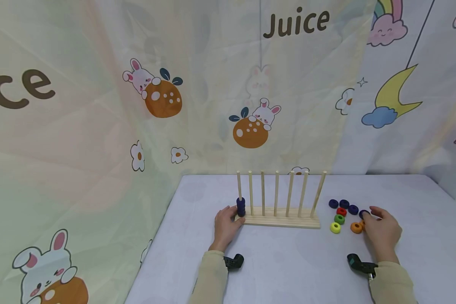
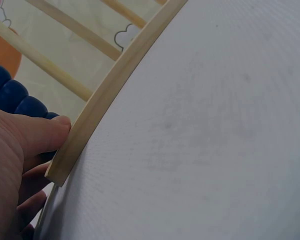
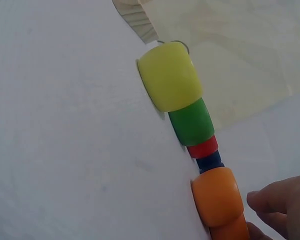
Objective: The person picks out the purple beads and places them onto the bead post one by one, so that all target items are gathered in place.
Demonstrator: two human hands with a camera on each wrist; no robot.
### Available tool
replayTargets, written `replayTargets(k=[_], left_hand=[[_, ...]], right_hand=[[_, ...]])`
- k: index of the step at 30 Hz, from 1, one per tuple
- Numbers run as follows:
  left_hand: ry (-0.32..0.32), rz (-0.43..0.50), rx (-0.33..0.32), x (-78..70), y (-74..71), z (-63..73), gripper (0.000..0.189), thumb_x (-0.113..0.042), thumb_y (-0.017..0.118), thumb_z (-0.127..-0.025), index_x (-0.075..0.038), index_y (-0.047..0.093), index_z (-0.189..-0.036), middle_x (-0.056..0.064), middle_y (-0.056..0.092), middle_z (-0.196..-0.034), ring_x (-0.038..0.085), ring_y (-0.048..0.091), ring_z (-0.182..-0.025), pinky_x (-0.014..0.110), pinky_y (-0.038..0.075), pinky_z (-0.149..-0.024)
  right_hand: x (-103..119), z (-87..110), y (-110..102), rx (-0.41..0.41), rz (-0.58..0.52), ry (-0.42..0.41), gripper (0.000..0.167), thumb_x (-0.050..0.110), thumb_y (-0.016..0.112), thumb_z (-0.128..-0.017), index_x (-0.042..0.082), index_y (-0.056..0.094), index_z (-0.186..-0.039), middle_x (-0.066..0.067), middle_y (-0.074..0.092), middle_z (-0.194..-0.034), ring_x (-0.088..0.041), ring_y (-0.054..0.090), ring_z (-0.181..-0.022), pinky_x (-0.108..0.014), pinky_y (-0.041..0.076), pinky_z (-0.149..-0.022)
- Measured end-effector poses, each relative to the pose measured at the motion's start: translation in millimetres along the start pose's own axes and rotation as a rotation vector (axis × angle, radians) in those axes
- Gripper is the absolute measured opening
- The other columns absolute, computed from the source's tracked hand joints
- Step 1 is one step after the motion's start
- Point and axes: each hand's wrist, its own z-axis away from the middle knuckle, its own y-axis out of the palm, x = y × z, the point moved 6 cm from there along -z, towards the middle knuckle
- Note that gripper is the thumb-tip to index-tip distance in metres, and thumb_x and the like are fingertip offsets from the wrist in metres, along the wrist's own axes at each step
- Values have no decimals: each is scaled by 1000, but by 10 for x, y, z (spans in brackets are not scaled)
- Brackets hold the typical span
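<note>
My left hand point(image 1: 226, 226) grips the left end of a wooden peg rack point(image 1: 281, 220), its thumb point(image 2: 45, 132) against the base. Several dark blue beads point(image 1: 241, 207) are stacked on the leftmost peg beside that hand; the other pegs are bare. At the right, my right hand point(image 1: 383, 232) reaches over loose beads, its fingertips right at a dark blue bead point(image 1: 364, 214). An orange bead point(image 1: 356, 228) lies beside the thumb, and another is partly hidden by the hand. In the right wrist view the thumb point(image 3: 270, 197) and fingers stand apart close to the orange beads point(image 3: 219, 195).
Between the rack and my right hand lie more dark blue beads point(image 1: 343, 204), a red bead point(image 1: 341, 212), a green bead point(image 1: 339, 219) and a yellow bead point(image 1: 335, 228). A white cloth covers the table point(image 1: 289, 261). Printed curtains point(image 1: 213, 84) hang behind and at the left.
</note>
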Motion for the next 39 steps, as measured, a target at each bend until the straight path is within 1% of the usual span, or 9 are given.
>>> replayTargets(k=[2,5,8,16,19,26,29,34,39], left_hand=[[-4,-3,3,0,1,-1,43,-20,76,-82,-4,67,-121,9,70,-117,33,52,-127,55,27,-112],[-6,-1,8,-3,5,-4,43,-20,76,-83,-3,67,-121,10,69,-119,33,51,-127,55,27,-113],[-7,3,12,-9,6,-5,42,-20,76,-83,-2,68,-120,10,68,-122,33,51,-128,54,26,-113],[-9,-8,13,15,20,-13,42,-21,76,-83,-3,68,-120,9,68,-122,33,51,-128,54,26,-113],[-9,-10,12,18,22,-15,42,-21,75,-83,-2,67,-120,9,68,-122,33,51,-128,54,26,-113],[65,-29,-54,-30,-4,17,40,-17,76,-81,-1,69,-117,11,70,-117,37,55,-122,56,31,-108],[80,-34,-67,-44,-6,19,39,-16,76,-81,0,69,-116,12,70,-116,38,55,-120,57,31,-107],[18,-3,-18,-9,2,5,41,-17,76,-81,-2,68,-119,11,69,-120,35,52,-126,57,27,-111],[-15,-16,15,22,13,-8,42,-20,76,-83,-4,68,-121,8,68,-122,32,51,-128,54,26,-113]], right_hand=[[8,0,14,18,19,-4,51,25,52,-97,-1,48,-140,-26,50,-138,-41,46,-116,-47,39,-85],[15,2,39,47,55,-8,54,26,52,-97,-3,44,-142,-29,46,-140,-46,43,-120,-58,36,-97],[11,2,60,65,88,-6,56,26,51,-97,-3,42,-143,-31,45,-140,-48,40,-124,-61,34,-101],[2,19,76,96,87,14,56,17,49,-92,-4,42,-143,-31,44,-141,-49,39,-125,-62,35,-101],[7,24,99,94,102,5,56,18,52,-93,-4,42,-143,-32,44,-140,-51,38,-125,-62,34,-102],[32,16,118,82,139,-17,54,19,52,-95,-7,43,-141,-34,45,-138,-51,38,-124,-62,33,-103],[23,15,120,91,142,-20,55,20,54,-95,-8,42,-141,-34,45,-137,-52,38,-123,-63,33,-102],[28,35,103,103,128,-12,57,22,54,-94,-8,43,-141,-34,45,-136,-52,38,-123,-63,34,-100],[90,40,55,86,89,-16,57,24,56,-94,-7,44,-140,-33,46,-137,-51,38,-123,-62,35,-97]])
